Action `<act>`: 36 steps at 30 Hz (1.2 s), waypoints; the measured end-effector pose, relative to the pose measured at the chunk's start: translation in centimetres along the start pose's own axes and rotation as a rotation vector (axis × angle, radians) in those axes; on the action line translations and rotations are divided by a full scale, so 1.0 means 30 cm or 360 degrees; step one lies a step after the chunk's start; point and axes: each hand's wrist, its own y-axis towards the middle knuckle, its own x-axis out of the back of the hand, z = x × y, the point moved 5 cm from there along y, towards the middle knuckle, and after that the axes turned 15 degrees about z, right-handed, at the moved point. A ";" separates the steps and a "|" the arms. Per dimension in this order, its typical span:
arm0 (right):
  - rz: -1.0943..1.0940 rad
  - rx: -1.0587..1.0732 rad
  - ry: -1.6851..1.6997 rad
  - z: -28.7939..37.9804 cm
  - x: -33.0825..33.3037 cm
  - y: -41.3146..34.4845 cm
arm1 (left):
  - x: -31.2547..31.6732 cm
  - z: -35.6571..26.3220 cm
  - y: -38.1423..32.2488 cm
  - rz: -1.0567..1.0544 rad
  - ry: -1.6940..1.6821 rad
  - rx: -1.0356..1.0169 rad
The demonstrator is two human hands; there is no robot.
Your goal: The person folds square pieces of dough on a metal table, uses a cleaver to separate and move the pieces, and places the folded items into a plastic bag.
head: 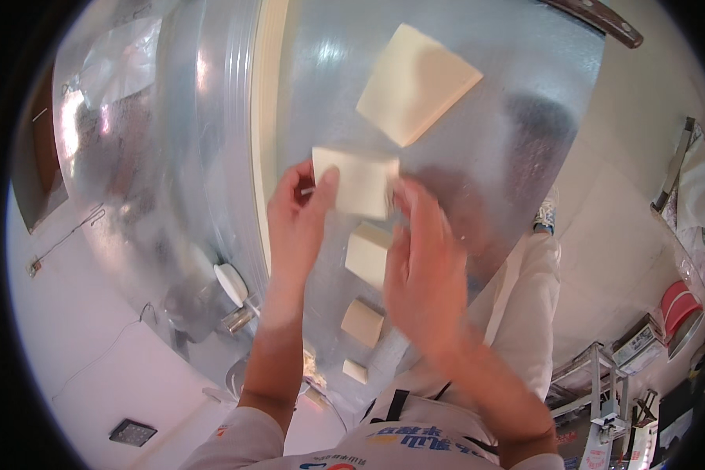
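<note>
My left hand (298,214) grips the left edge of a pale cream slab of soft, dough-like food (355,187), thumb on top. At its right edge are the fingertips of my right hand (426,264), slightly blurred. The slab is held above a shiny metal worktop (323,106). A larger, thick square slab (414,85) lies flat beyond my hands. Closer to my body sit a cream block (367,254), partly hidden by my right hand, a smaller block (362,322) and a small piece (355,371).
A knife's riveted wooden handle (608,20) juts past the worktop's far right corner. A cream strip (264,117) borders the worktop on the left. Beyond it are a white dish (231,284) and a metal cup (238,320). On the floor at right lies a red bucket (678,308).
</note>
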 end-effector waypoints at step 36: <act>0.0139 -0.0214 0.0476 -0.007 -0.111 -0.441 | -0.089 0.190 -0.292 0.0171 -0.0080 0.0100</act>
